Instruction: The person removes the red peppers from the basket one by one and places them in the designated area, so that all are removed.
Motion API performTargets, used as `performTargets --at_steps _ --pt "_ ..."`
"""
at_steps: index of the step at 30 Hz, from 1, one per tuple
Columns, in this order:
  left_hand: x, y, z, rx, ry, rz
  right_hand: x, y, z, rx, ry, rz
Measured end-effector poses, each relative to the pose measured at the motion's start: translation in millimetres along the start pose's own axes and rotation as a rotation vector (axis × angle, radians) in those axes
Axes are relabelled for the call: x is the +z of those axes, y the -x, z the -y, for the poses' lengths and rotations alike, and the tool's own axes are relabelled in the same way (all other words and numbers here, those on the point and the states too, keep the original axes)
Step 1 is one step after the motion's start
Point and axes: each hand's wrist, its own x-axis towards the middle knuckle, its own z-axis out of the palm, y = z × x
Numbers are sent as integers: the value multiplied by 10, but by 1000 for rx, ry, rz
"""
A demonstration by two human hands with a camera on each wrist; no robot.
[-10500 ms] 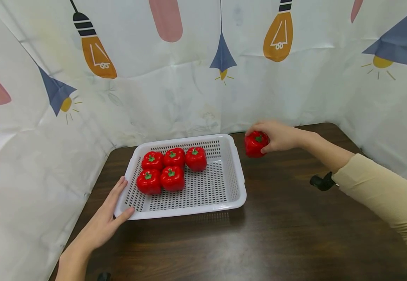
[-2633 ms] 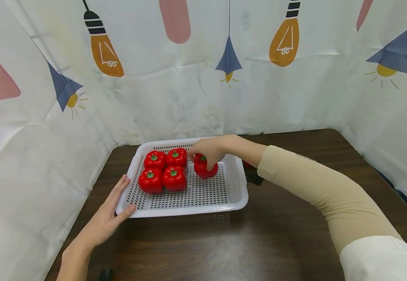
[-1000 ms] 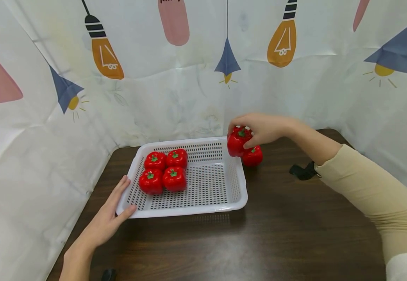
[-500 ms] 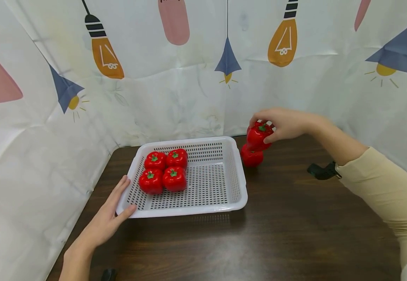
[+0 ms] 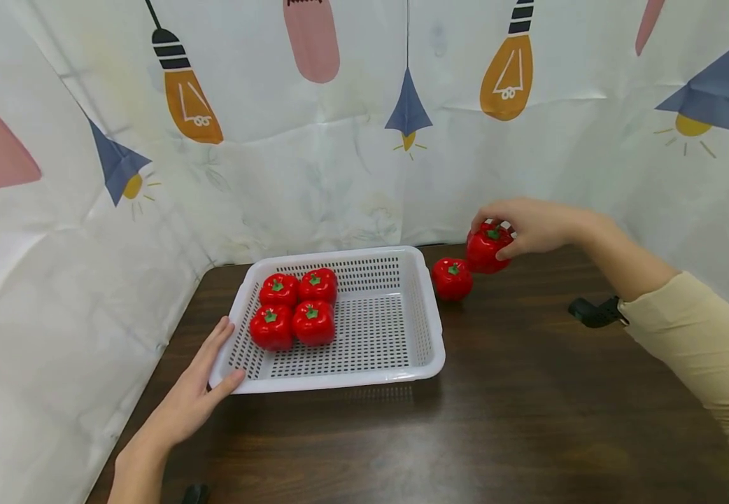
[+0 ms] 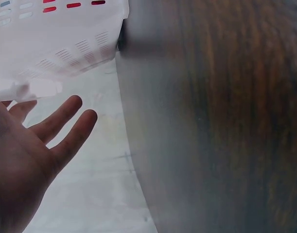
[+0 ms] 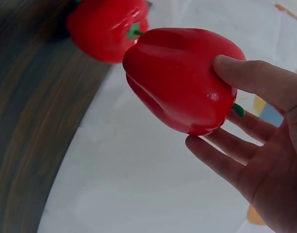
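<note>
With thumb and fingertips, my right hand [image 5: 537,225] holds a red bell pepper [image 7: 184,80] with a green stem, to the right of the basket in the head view. In the right wrist view its bottom points away from the palm. A second bell pepper [image 5: 452,279] sits on the table just beside the basket's right wall. My left hand [image 5: 183,399] rests its spread fingers and thumb against the near-left corner of the white perforated basket [image 5: 371,350]. Several more bell peppers [image 5: 314,323] stand grouped in the basket's left half.
The dark wooden table [image 5: 503,420] reaches back to a white printed curtain [image 5: 339,182], which also hangs along the left and right sides. A black strap end [image 5: 594,312] hangs from the right wrist.
My right hand has taken a bell pepper from the basket's right half, lifted it over the right rim and carried it right, past the pepper on the table. The left hand stays at the basket.
</note>
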Motion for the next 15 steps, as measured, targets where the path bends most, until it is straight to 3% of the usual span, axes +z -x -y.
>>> performTargets --at_steps 8,15 --pt "10 19 11 19 18 -7 135 22 -243 46 6 18" --pt "25 8 37 -2 -9 -10 264 10 -393 66 -3 36"
